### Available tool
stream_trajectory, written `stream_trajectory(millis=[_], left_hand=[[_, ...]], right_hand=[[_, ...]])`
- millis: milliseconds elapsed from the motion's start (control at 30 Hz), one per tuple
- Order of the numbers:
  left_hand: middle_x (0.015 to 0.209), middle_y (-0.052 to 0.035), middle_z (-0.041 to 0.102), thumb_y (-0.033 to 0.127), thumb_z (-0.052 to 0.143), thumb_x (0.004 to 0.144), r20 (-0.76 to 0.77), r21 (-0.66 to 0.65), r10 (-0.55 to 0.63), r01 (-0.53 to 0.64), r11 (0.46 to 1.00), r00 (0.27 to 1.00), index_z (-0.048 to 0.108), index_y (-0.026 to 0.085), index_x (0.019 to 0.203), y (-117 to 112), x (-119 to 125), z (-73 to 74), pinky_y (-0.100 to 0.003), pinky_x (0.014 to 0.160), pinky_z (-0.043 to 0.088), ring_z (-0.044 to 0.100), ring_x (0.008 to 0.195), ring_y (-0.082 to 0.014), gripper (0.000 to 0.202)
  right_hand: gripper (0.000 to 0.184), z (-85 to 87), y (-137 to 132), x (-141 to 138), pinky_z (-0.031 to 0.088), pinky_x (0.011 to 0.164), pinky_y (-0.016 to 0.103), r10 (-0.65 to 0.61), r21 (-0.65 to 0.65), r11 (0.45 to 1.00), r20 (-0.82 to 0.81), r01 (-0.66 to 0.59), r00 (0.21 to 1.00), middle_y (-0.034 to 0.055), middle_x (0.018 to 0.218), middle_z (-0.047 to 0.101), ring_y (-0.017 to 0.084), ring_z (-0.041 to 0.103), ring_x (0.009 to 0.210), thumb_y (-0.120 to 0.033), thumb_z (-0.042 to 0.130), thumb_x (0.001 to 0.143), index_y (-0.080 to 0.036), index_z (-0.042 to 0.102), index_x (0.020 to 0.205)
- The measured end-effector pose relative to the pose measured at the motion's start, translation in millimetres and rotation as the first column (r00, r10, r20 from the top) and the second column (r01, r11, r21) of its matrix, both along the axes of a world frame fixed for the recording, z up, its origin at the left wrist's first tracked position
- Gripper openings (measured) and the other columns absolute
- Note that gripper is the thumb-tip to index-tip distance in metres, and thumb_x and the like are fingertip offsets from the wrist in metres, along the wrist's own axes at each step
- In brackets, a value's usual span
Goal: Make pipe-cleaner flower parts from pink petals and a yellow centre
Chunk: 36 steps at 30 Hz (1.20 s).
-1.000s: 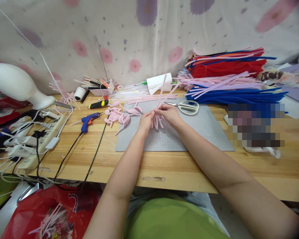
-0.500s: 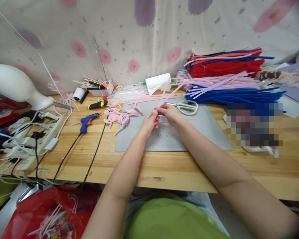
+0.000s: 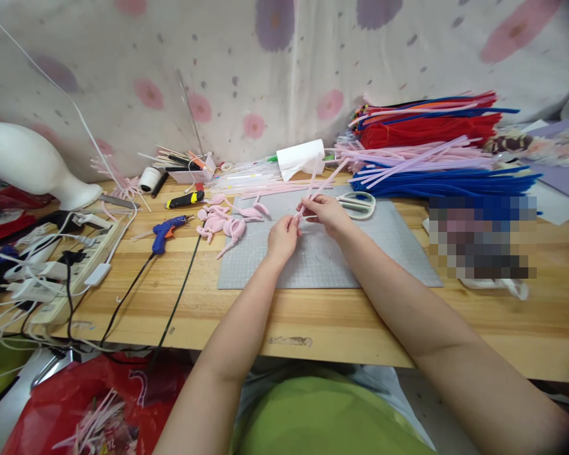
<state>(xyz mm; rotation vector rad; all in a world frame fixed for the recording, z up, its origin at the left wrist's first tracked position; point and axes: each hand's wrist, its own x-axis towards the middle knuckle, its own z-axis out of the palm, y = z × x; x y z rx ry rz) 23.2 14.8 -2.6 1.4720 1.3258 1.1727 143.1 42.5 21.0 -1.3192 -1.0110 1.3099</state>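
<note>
Above the grey cutting mat (image 3: 384, 259), my left hand (image 3: 284, 237) pinches the lower part of some pale pink pipe cleaners (image 3: 323, 184). Close beside it, my right hand (image 3: 323, 212) has its fingers closed on the same pipe cleaners, whose long ends fan up and to the right. The exact crossing of the stems is hidden by my fingers. Scissors (image 3: 359, 205) with white handles lie on the mat just behind my right hand, their blades covered by it. Left of my hands, several curled pink pipe-cleaner shapes (image 3: 218, 222) lie at the mat's edge.
A blue glue gun (image 3: 164, 235) and a yellow-black utility knife (image 3: 184, 199) lie to the left. Beyond them is a cable-laden power strip (image 3: 76, 272). Blue pipe cleaners (image 3: 436, 183) and other bundles are piled at back right. A red bag (image 3: 42, 404) hangs below the table edge.
My right hand has shifted slightly right and up along the pipe cleaners, its fingers now more spread from my left hand. My left hand has turned a little and stays on the stems.
</note>
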Motion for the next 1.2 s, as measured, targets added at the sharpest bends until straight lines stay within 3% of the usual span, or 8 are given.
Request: stream_trajectory(millis=[100, 167, 567, 800, 867, 967, 1067, 1200], left_hand=[[0.053, -0.0005, 0.051, 0.039, 0.049, 0.079, -0.230, 0.064, 0.032, -0.018, 0.998, 0.973, 0.057, 0.020, 0.060, -2.9, -2.0, 1.7, -0.024, 0.060, 0.031, 0.046, 0.056, -0.0136, 0.028], [0.055, -0.0015, 0.053, 0.038, 0.049, 0.079, -0.265, 0.091, 0.081, -0.059, 0.994, 0.961, 0.058, 0.021, 0.062, -4.1, -1.5, 3.0, -0.025, 0.061, 0.031, 0.047, 0.058, -0.0149, 0.025], [0.048, 0.0018, 0.047, 0.039, 0.046, 0.079, -0.111, -0.002, 0.008, -0.008, 1.000, 0.994, 0.061, 0.017, 0.061, 7.1, 10.4, -13.7, -0.023, 0.052, 0.028, 0.040, 0.048, -0.0103, 0.032], [0.050, 0.0009, 0.050, 0.039, 0.047, 0.078, -0.082, 0.022, 0.006, -0.005, 1.000, 0.997, 0.061, 0.016, 0.061, 3.4, 13.3, -12.9, -0.023, 0.052, 0.031, 0.042, 0.049, -0.0095, 0.032], [0.049, 0.0017, 0.048, 0.039, 0.049, 0.077, -0.022, -0.030, -0.008, 0.007, 1.000, 1.000, 0.060, 0.016, 0.061, 0.5, 11.4, -11.8, -0.022, 0.051, 0.033, 0.040, 0.045, -0.0081, 0.030], [0.047, 0.0035, 0.046, 0.038, 0.051, 0.077, 0.208, -0.229, -0.084, 0.132, 0.965, 0.975, 0.061, 0.015, 0.068, -3.5, 5.2, -9.0, -0.023, 0.050, 0.039, 0.037, 0.039, -0.0058, 0.026], [0.057, -0.0006, 0.058, 0.032, 0.054, 0.077, 0.436, -0.380, -0.125, 0.309, 0.872, 0.891, 0.062, 0.014, 0.078, -3.4, -0.8, -3.8, -0.025, 0.055, 0.045, 0.049, 0.044, -0.0077, 0.020], [0.075, -0.0080, 0.066, 0.030, 0.046, 0.083, 0.646, -0.369, -0.156, 0.485, 0.793, 0.747, 0.059, 0.012, 0.087, 0.6, -1.4, 3.8, -0.030, 0.064, 0.050, 0.062, 0.060, -0.0143, 0.022]], right_hand=[[0.015, -1.4, 0.1, 0.4, 0.041, 0.050, 0.017, -0.048, -0.023, 0.999, 0.005, 0.048, 0.999, 0.0033, 0.070, 0.066, 0.007, 0.056, 0.056, -0.029, 0.060, 0.074, -0.015, 0.060, 0.068], [0.014, -3.2, 0.4, 0.4, 0.041, 0.048, 0.017, -0.094, -0.021, 0.995, -0.014, 0.094, 0.995, 0.0042, 0.069, 0.067, 0.007, 0.056, 0.055, -0.026, 0.060, 0.073, -0.014, 0.060, 0.066], [0.010, -11.9, 5.7, -1.5, 0.045, 0.051, 0.019, -0.262, -0.045, 0.965, -0.218, 0.258, 0.940, 0.0014, 0.057, 0.062, 0.009, 0.058, 0.054, -0.014, 0.058, 0.072, -0.015, 0.056, 0.062], [0.014, -9.1, 5.4, -4.8, 0.043, 0.049, 0.017, -0.319, -0.088, 0.948, -0.266, 0.307, 0.910, 0.0001, 0.056, 0.060, 0.009, 0.059, 0.057, -0.010, 0.055, 0.073, -0.015, 0.055, 0.060], [0.013, -10.9, 5.7, -2.1, 0.043, 0.049, 0.017, -0.282, -0.070, 0.960, -0.267, 0.273, 0.922, 0.0000, 0.055, 0.060, 0.008, 0.058, 0.055, -0.011, 0.055, 0.073, -0.015, 0.056, 0.061], [0.009, -13.2, 5.9, 5.1, 0.044, 0.050, 0.018, -0.073, -0.065, 0.996, -0.214, 0.060, 0.974, 0.0014, 0.057, 0.063, 0.008, 0.057, 0.052, -0.015, 0.058, 0.073, -0.013, 0.060, 0.064], [0.007, -13.0, 5.0, 9.8, 0.045, 0.052, 0.020, 0.086, -0.070, 0.993, -0.168, -0.099, 0.982, 0.0026, 0.061, 0.065, 0.008, 0.057, 0.053, -0.018, 0.061, 0.071, -0.013, 0.062, 0.067], [0.011, -10.9, 2.6, 7.3, 0.041, 0.047, 0.019, 0.143, 0.012, 0.990, -0.121, -0.142, 0.982, 0.0028, 0.063, 0.065, 0.009, 0.056, 0.052, -0.023, 0.066, 0.068, -0.013, 0.062, 0.068]])
